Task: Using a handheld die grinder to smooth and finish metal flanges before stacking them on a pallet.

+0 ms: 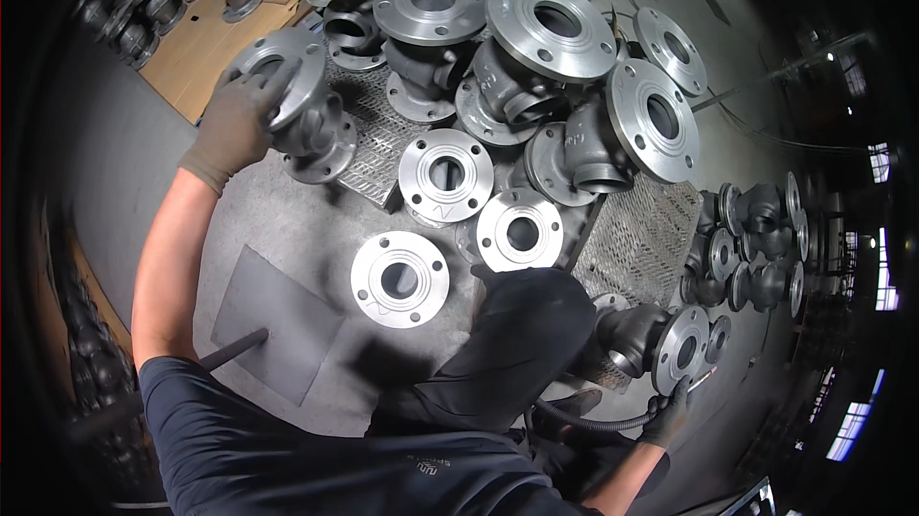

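Clasping a flange edge [308, 74], left grip [247, 109] borders open floor [244, 219]; right grip [668, 415] holds tool [703, 380].

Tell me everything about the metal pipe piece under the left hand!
The pipe piece looks like bare metal: a dark, bulgy middle between two wide, flat discs. The top disc is shiny silver, with a round hole in its centre. The gloved left hand covers part of that disc and its edge. The bottom disc sits beside a patterned metal plate. The top disc is higher and further left; I can't tell whether the piece is tilted.
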### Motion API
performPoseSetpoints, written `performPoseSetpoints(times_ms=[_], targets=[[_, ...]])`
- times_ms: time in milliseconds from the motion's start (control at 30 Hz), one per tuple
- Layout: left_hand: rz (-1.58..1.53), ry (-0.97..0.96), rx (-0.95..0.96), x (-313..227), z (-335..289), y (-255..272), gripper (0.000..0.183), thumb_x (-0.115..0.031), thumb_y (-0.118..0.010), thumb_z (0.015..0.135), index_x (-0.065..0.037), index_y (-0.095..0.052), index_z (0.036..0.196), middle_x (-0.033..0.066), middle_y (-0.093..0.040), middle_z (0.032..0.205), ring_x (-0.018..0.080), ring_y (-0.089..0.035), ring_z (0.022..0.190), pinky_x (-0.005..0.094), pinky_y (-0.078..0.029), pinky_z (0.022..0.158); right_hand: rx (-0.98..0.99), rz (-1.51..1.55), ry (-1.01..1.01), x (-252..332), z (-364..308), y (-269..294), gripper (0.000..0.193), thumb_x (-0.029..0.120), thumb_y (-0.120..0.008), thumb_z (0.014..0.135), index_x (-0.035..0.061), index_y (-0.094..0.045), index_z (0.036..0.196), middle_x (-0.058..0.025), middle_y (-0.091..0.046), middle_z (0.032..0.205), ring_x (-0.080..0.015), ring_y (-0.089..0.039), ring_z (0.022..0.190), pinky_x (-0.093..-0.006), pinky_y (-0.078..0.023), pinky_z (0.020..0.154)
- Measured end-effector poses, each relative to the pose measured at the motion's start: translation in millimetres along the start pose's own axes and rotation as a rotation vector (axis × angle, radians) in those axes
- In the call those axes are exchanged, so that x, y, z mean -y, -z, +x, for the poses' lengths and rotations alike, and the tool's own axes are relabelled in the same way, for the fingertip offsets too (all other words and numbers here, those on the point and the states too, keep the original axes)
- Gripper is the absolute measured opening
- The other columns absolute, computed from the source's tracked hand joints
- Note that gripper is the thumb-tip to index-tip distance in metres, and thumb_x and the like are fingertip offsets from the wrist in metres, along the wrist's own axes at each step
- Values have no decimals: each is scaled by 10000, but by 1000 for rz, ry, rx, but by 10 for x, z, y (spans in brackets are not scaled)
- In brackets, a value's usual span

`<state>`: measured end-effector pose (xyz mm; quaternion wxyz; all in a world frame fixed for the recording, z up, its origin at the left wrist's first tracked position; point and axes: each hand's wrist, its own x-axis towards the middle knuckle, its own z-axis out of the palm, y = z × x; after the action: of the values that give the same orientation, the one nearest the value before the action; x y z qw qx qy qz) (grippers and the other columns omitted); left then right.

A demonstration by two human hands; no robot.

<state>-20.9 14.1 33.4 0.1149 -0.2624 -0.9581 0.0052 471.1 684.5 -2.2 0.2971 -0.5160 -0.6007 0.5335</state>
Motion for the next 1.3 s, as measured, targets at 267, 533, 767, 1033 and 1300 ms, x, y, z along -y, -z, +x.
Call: performPoseSetpoints(times_ms=[267, 533, 767, 1033, 1300], targets=[[186, 431, -29, 310, 488, -366, 681, -291, -777, 873, -195, -625, 1530, 201, -772, 1218, 405, -729, 1160, 559, -467, 1105, 5, 40, 18, -32, -12, -28, 217, 316, -681, 1121, 120, -605, 1066, 46, -522, 712, -57, -419, 454, -253, -331, 388], [-436, 281, -531, -1720, 570, -181, 647, -326, -883, 861, -33, -660, 1393, 236, -775, 1170, 413, -754, 1100, 506, -592, 946, 44, 86, 33, -1, -40, -85, 266, 340, -707, 1108, 81, -661, 1147, 37, -517, 667, -61, -386, 438, -264, -302, 400], [-1105, -261, 452, -5001, 877, 295, 1006, -685, -768, 888, 99, -587, 1492, 304, -748, 1290, 447, -731, 1204, 470, -545, 1095, 161, 121, 189, 143, -116, -337, 188, 237, -689, 1120, 56, -644, 1142, 62, -488, 653, -43, -399, 434, -259, -295, 385], [-1336, 23, 732, -5353, 1058, 38, 797, -479, -892, 805, 132, -702, 1279, 301, -764, 1249, 372, -768, 1146, 427, -591, 1001, 310, -74, 276, 637, -71, -848, 262, 108, -671, 1089, -49, -655, 1298, 21, -633, 809, -48, -530, 603, -247, -383, 506], [-1906, 311, -41, -4734, 660, 775, 393, -263, -855, 894, 35, -726, 1116, 86, -740, 991, 149, -671, 876, 306, -531, 810, 540, -157, 288, 1544, -469, -984, 339, 123, -694, 1090, -74, -651, 1363, -29, -727, 1030, -69, -650, 862, -234, -500, 750]])
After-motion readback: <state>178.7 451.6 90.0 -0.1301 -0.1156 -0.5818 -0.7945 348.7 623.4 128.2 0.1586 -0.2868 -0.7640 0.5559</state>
